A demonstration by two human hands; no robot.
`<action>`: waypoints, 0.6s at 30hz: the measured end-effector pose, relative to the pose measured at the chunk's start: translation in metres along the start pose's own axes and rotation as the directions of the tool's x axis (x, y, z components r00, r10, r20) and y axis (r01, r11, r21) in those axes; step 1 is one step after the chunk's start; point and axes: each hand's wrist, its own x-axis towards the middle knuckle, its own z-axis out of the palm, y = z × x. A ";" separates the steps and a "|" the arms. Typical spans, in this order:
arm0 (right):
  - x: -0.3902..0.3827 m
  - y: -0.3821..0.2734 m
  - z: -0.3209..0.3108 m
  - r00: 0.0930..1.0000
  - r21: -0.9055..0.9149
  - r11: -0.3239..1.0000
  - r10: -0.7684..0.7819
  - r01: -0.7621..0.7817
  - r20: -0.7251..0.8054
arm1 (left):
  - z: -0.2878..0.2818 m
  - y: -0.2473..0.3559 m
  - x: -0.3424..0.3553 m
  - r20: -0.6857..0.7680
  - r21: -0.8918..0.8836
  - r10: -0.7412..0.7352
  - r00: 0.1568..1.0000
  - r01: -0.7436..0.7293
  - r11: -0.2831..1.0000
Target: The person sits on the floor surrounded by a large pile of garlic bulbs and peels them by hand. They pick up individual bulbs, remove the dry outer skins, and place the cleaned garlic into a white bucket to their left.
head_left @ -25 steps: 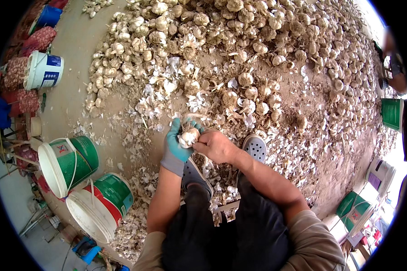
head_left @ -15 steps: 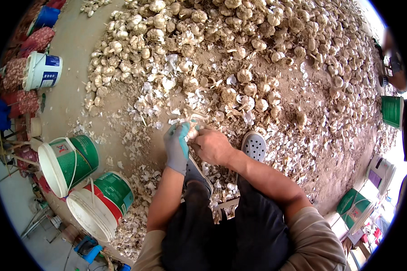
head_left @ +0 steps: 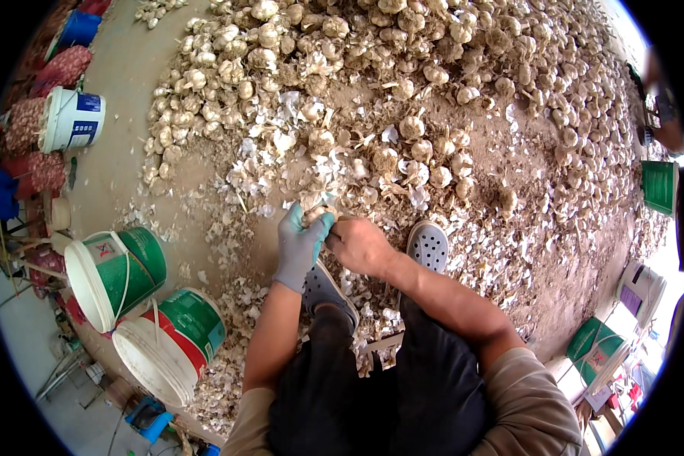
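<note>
My left hand [head_left: 297, 247], in a grey and teal glove, is closed around a garlic bulb [head_left: 314, 216]. Only part of that bulb shows between the gloved fingers. Bare and curled, my right hand [head_left: 362, 248] sits close against the bulb's right side. Whatever its fingers grip is hidden by the hand itself. Just beyond both hands, dry garlic skins [head_left: 328, 182] litter the ground. A small cluster of whole garlic bulbs [head_left: 418, 173] lies ahead and to the right.
A large garlic heap [head_left: 403, 45] spreads across the far side and right. Two green-and-white buckets [head_left: 146, 254] [head_left: 194, 319] stand at my left, and a white bucket [head_left: 72, 120] is farther off. My shoes [head_left: 428, 247] flank the hands. Another person's arm [head_left: 669, 135] shows at the right edge.
The gloved left hand has turned, and its fingers now wrap the bulb from both sides. Stalk or skin strands beyond the hands have shifted. My right hand has barely moved.
</note>
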 end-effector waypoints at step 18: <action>0.002 -0.027 0.011 0.964 -0.011 0.982 0.190 -0.191 0.187 | -0.020 -0.022 0.018 -0.106 -0.356 -0.054 0.993 0.013 0.934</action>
